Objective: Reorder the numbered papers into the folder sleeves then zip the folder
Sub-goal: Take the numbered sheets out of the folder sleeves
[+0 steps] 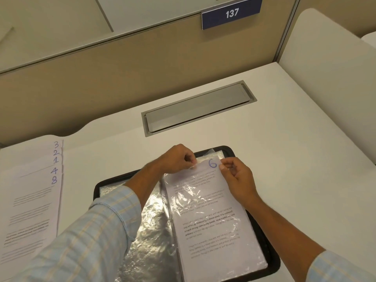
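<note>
Numbered papers lay in two places on the white surface (295, 139). One of them, the sheet marked 6 (213, 220), lay on the right half of the open black folder (97, 186), with crinkled clear plastic over most of its printed text. The handwritten blue 6 sat at its top right corner. The left hand (177, 159) had its fingers curled and pinched the sheet's top left corner. The right hand (237, 178) pinched the top right corner, just beside the numeral, between thumb and forefinger. Whether either pinch also took in the plastic's edge could not be told. Both hands were at the far end of the folder, close together and apart only by the sheet's width.

On the folder's left half more clear sleeves (150, 231) lay flat and shiny, partly under the left forearm. The folder's dark rim showed round its far corners and right side.

Well to the left of the folder a stack of papers (30, 200) lay fanned, so that the numbers 3, 2, 1, 4 and 8 showed down its right edge. Beyond the folder a grey metal hatch (198, 107) was set into the surface. Behind it stood a beige partition (122, 64) bearing a blue sign (232, 13) that read 137. Both forearms wore pale blue checked cuffs (114, 202).
</note>
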Demonstrator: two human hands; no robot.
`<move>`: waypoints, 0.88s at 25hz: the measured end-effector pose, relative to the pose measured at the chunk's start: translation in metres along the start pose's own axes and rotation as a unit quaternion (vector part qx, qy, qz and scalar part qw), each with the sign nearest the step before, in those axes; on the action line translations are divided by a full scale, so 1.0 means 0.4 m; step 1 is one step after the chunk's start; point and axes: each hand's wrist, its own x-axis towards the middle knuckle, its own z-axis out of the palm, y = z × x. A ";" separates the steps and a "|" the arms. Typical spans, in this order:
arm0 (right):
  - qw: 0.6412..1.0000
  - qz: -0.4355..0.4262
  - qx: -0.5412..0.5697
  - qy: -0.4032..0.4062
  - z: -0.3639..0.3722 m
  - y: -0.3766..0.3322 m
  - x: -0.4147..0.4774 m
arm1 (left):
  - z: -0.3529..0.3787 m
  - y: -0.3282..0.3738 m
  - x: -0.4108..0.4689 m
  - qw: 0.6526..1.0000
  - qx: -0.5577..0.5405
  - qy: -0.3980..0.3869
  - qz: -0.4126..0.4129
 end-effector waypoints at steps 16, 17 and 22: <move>0.986 0.021 -0.156 -0.052 0.078 -0.065 0.294 | -0.188 -0.084 0.137 0.957 -0.134 0.253 -0.038; 0.983 0.010 -0.175 -0.049 0.088 -0.065 0.302 | -0.193 -0.093 0.133 0.951 -0.122 0.280 -0.055; 0.992 -0.021 -0.123 0.005 0.115 -0.095 0.329 | -0.143 -0.127 0.043 0.836 -0.301 0.428 -0.169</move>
